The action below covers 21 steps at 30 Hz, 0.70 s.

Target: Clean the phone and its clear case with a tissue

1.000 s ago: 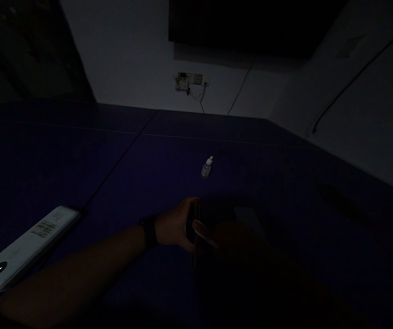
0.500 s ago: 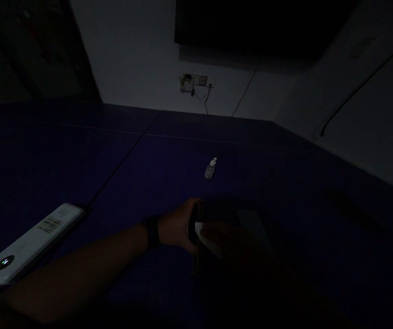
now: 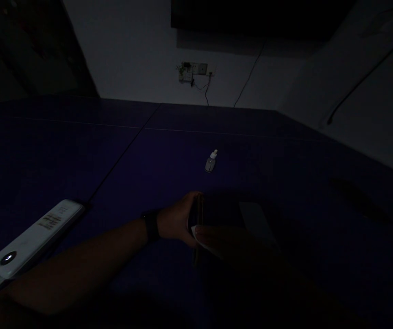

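Observation:
The scene is very dark. My left hand (image 3: 174, 224), with a black band at the wrist, is closed round a thin dark flat thing (image 3: 200, 208) with a brownish edge. It stands on its edge, and its kind cannot be made out. My right hand (image 3: 222, 237), almost lost in shadow, presses a white piece of cloth or tissue (image 3: 194, 231) against that thing's face. Its fingertips show beside the white edge. Just beyond my right hand lies a pale, flat rectangular thing (image 3: 256, 219), partly covered by the hand.
A clear dropper bottle (image 3: 210, 164) with a white top stands ahead on the dark purple surface (image 3: 169, 155). At left lies a white power bank (image 3: 39, 237) with a lit display and a cable. Wall sockets (image 3: 194, 71) with wires and a black screen (image 3: 258, 18) are at the back.
The view has tilted slightly down, so the wall things sit higher. The white cloth has shifted a little left and down over the dark thing, with my right fingers.

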Available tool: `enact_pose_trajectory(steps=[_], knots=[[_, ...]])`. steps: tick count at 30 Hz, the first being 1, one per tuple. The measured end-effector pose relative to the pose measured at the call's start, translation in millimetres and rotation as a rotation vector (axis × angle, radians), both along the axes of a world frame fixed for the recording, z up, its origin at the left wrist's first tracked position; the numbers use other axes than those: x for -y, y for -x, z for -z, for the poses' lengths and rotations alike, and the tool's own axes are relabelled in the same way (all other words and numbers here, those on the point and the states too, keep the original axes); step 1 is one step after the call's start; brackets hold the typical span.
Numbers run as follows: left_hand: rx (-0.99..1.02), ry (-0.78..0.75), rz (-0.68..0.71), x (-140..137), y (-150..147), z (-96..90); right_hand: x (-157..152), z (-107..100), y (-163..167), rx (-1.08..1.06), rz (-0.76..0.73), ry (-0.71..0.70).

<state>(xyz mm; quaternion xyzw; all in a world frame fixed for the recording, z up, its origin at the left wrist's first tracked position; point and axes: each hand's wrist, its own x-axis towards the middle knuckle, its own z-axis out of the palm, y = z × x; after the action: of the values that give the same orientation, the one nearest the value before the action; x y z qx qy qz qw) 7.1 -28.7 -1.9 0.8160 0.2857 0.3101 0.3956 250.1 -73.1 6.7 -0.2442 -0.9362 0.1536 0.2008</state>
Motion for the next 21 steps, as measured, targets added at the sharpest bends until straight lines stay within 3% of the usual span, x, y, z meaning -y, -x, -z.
enact_pose_trajectory(steps=[8, 11, 16, 21], knots=[[-0.015, 0.013, 0.011, -1, 0, -3.2, 6, -13, -6, -0.071, -0.122, 0.014], [-0.014, 0.006, 0.01, 0, 0, -3.0, 3, -10, -6, -0.096, -0.166, -0.017], [-0.038, 0.03, -0.029, 1, 0, -2.1, -12, 0, 0, -0.142, -0.111, -0.011], [-0.018, 0.011, 0.002, -2, 1, 0.4, 2, -1, -2, -0.053, -0.171, 0.023]])
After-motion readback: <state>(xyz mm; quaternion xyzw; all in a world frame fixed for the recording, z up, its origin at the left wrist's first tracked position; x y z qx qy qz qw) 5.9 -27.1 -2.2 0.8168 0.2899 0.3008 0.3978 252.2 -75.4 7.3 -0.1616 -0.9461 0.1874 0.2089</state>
